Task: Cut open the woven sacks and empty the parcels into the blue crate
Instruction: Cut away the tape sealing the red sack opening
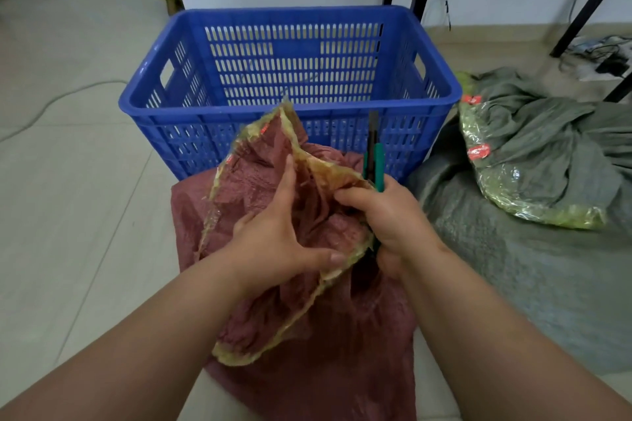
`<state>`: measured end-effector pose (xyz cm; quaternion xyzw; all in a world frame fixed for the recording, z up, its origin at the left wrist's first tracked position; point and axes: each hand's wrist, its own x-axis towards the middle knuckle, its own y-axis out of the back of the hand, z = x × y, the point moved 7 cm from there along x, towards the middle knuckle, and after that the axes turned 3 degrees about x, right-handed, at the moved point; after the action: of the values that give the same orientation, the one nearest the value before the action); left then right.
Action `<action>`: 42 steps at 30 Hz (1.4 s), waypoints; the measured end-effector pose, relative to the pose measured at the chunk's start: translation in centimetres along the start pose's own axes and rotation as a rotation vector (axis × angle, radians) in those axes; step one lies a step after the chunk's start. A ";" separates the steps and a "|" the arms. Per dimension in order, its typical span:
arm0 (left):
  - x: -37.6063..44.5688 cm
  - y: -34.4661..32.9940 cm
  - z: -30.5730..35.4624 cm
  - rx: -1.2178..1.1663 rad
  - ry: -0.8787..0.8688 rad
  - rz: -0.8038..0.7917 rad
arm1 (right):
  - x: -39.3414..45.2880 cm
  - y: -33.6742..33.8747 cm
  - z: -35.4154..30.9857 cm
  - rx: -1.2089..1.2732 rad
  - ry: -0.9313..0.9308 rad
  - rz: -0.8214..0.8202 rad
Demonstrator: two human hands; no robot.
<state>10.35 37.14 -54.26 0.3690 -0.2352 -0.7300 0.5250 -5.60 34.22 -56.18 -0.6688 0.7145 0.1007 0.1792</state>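
— Woven red plastic filled our left hand; what did we see of the grip?
— Its fingers and thumb pinched the taped mouth of the red sack, bunching the cloth upward.
— And our right hand?
— It was curled round a green-handled utility knife, blade pointing up, while its fingertips also caught the sack's edge.
— What stood beyond?
— The blue crate sat just behind the sack on the tiled floor; the raised sack mouth hid part of its near wall.
— And to our right?
— Grey-green sacks lay heaped beside the crate, with a clear-wrapped green parcel resting on top. Black frame legs rose behind them.
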 end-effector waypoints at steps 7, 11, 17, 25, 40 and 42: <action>1.8 -1.3 -1.0 -0.146 -0.024 0.116 | -1.0 -1.0 0.0 -0.094 -0.022 -0.107; 2.1 1.3 -2.1 -0.170 0.071 0.250 | 0.0 1.8 -0.2 0.058 -0.034 -0.051; 0.5 5.1 -3.9 -0.212 0.244 0.474 | 1.1 7.4 2.4 0.039 -0.078 0.231; 1.1 0.8 -0.7 -0.130 0.227 0.152 | 0.0 4.7 4.3 -0.137 -0.101 -0.006; -0.9 3.7 0.9 -0.198 0.256 0.409 | -2.8 1.0 0.7 -0.084 -0.089 -0.044; -1.1 4.3 2.2 -0.115 0.248 0.324 | -4.1 0.1 0.4 -0.057 -0.150 -0.098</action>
<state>11.39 36.66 -49.49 0.3830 -0.1831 -0.5974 0.6804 -5.51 38.12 -55.01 -0.6983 0.6624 0.1619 0.2175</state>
